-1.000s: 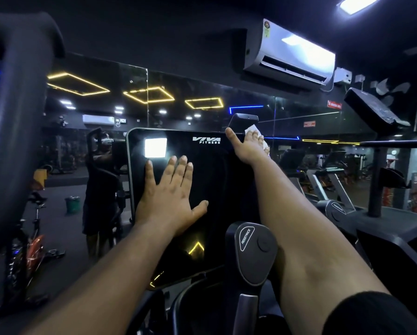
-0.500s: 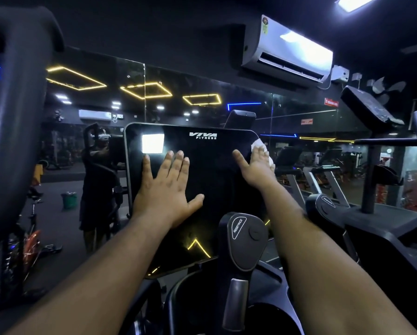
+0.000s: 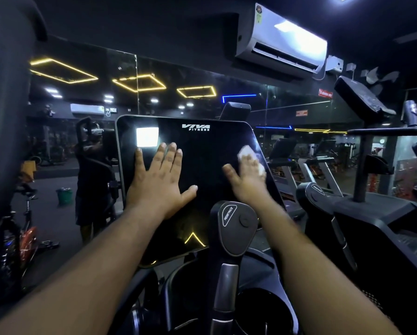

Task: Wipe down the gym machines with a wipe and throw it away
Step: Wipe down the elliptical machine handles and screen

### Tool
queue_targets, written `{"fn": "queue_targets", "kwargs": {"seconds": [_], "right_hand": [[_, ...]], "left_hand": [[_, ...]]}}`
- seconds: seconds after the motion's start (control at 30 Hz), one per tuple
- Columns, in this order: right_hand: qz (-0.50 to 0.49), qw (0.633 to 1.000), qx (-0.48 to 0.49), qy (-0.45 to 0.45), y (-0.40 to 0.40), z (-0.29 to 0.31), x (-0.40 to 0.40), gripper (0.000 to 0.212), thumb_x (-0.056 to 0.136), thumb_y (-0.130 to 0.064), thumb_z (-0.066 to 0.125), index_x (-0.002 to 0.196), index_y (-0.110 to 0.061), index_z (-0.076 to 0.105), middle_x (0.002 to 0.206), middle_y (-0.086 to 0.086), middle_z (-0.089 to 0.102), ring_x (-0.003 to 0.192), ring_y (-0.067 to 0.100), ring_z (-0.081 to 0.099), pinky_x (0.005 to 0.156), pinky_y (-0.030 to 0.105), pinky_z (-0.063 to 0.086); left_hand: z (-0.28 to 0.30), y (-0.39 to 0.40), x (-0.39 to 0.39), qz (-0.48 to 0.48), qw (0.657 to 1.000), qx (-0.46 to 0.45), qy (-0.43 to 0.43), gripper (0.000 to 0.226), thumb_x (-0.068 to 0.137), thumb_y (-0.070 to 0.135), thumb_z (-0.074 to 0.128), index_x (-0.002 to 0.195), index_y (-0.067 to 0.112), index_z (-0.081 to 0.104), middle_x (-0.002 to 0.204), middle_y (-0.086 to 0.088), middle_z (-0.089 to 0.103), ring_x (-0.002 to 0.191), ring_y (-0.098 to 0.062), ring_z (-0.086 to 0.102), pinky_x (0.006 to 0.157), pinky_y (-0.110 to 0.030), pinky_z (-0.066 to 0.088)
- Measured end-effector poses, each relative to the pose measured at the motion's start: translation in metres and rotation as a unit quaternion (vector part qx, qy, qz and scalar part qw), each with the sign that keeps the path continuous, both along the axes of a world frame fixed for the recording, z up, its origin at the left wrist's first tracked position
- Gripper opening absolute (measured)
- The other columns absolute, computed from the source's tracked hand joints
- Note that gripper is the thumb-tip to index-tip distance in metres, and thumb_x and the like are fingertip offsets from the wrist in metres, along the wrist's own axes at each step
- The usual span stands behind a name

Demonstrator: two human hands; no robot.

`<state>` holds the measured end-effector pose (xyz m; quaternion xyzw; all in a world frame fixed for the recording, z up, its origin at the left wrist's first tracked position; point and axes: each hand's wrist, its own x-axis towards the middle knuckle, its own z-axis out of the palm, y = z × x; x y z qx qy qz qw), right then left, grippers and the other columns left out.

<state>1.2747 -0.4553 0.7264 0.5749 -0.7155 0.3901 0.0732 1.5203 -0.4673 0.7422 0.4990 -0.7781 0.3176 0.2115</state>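
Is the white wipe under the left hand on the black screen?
No, the wipe is under the right hand; the left hand lies flat on the screen.

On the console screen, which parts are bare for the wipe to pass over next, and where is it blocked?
Bare glass lies between the left hand and right hand, under the VIVA logo, down to the yellow reflection. The console screen is blocked lower right by the resistance knob. The wipe sits beneath the right hand's fingers.
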Motion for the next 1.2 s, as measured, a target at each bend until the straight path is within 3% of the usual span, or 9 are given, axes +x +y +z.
{"fn": "queue_targets", "kwargs": {"seconds": [0.17, 0.43, 0.57, 0.63, 0.73, 0.83, 0.97, 1.07, 1.2], "right_hand": [[0.126, 0.969, -0.053, 0.204, 0.006, -0.068, 0.035, 0.095, 0.089, -0.077, 0.04, 0.162, -0.036, -0.008, 0.166, -0.016, -0.023, 0.152, 0.004, -0.022, 0.125, 0.046, -0.014], [0.006, 1.0, 0.013, -0.023, 0.056, -0.06, -0.021, 0.107, 0.083, -0.086, 0.018, 0.163, -0.02, -0.006, 0.171, 0.0, -0.011, 0.156, 0.017, -0.014, 0.126, 0.05, -0.005], [0.133, 0.99, -0.008, 0.054, 0.081, -0.078, 0.044, 0.076, 0.099, -0.031, 0.061, 0.159, -0.005, 0.024, 0.168, 0.013, 0.017, 0.157, 0.031, 0.01, 0.125, 0.053, 0.016], [0.182, 0.97, -0.035, 0.159, 0.093, -0.095, 0.049, 0.063, 0.103, -0.05, 0.047, 0.154, -0.013, 0.04, 0.163, 0.008, 0.034, 0.153, 0.028, 0.023, 0.124, 0.051, 0.021], [0.135, 0.973, 0.019, 0.184, 0.098, -0.104, 0.015, 0.1, 0.084, -0.088, 0.003, 0.163, -0.028, 0.015, 0.17, -0.006, 0.005, 0.154, 0.006, -0.006, 0.128, 0.045, 0.004], [0.06, 0.991, 0.065, 0.101, 0.101, -0.1, -0.002, 0.105, 0.079, -0.088, 0.012, 0.163, -0.028, -0.006, 0.17, -0.009, -0.013, 0.153, 0.004, -0.018, 0.127, 0.046, -0.004], [0.149, 0.983, 0.034, 0.1, 0.099, -0.1, 0.032, 0.076, 0.096, -0.056, 0.03, 0.163, -0.024, 0.011, 0.171, 0.002, 0.001, 0.157, 0.016, -0.008, 0.128, 0.045, 0.0], [0.221, 0.973, 0.054, 0.044, 0.097, -0.08, 0.068, 0.051, 0.104, -0.014, 0.05, 0.153, -0.01, 0.036, 0.161, 0.009, 0.035, 0.153, 0.028, 0.026, 0.121, 0.03, 0.031], [0.244, 0.947, 0.027, 0.206, 0.067, -0.033, 0.102, 0.095, 0.091, -0.07, -0.001, 0.162, -0.008, 0.009, 0.168, 0.002, 0.002, 0.155, 0.017, -0.006, 0.127, 0.033, 0.002]], "left_hand": [[-0.001, -0.001, 0.0, -0.002, 1.0, -0.008, 0.001, 0.093, 0.093, 0.077, 0.003, 0.162, 0.017, -0.016, 0.17, -0.003, -0.022, 0.157, -0.02, -0.02, 0.12, -0.067, -0.01], [-0.002, -0.001, 0.001, -0.004, 1.0, -0.009, 0.001, 0.094, 0.093, 0.077, 0.003, 0.162, 0.017, -0.015, 0.171, -0.003, -0.02, 0.157, -0.02, -0.019, 0.12, -0.067, -0.011], [-0.002, -0.001, 0.002, -0.004, 1.0, -0.004, -0.001, 0.093, 0.093, 0.077, 0.003, 0.162, 0.017, -0.013, 0.171, -0.003, -0.018, 0.158, -0.02, -0.018, 0.121, -0.066, -0.011], [-0.002, -0.001, 0.004, -0.01, 1.0, -0.003, 0.001, 0.093, 0.094, 0.077, 0.004, 0.163, 0.017, -0.012, 0.172, -0.002, -0.016, 0.158, -0.02, -0.016, 0.121, -0.066, -0.01], [-0.004, 0.003, 0.009, -0.022, 1.0, 0.0, 0.002, 0.091, 0.094, 0.075, 0.005, 0.164, 0.018, -0.009, 0.172, -0.001, -0.014, 0.158, -0.018, -0.015, 0.122, -0.064, -0.01], [-0.012, 0.013, 0.018, -0.013, 1.0, -0.001, -0.005, 0.091, 0.094, 0.077, 0.004, 0.163, 0.019, -0.011, 0.172, -0.001, -0.016, 0.157, -0.017, -0.019, 0.121, -0.065, -0.012], [-0.023, 0.027, 0.041, 0.011, 0.999, -0.009, 0.031, 0.091, 0.094, 0.078, 0.005, 0.162, 0.02, -0.011, 0.171, -0.003, -0.017, 0.156, -0.017, -0.02, 0.121, -0.067, -0.012], [-0.026, 0.033, 0.061, 0.03, 0.996, 0.009, 0.078, 0.092, 0.094, 0.078, 0.005, 0.16, 0.019, -0.018, 0.168, -0.003, -0.026, 0.155, -0.018, -0.025, 0.121, -0.067, -0.012], [-0.029, 0.038, 0.07, 0.046, 0.994, 0.02, 0.1, 0.09, 0.095, 0.074, 0.002, 0.16, 0.016, -0.02, 0.166, -0.002, -0.03, 0.154, -0.017, -0.027, 0.119, -0.069, -0.013]]}}
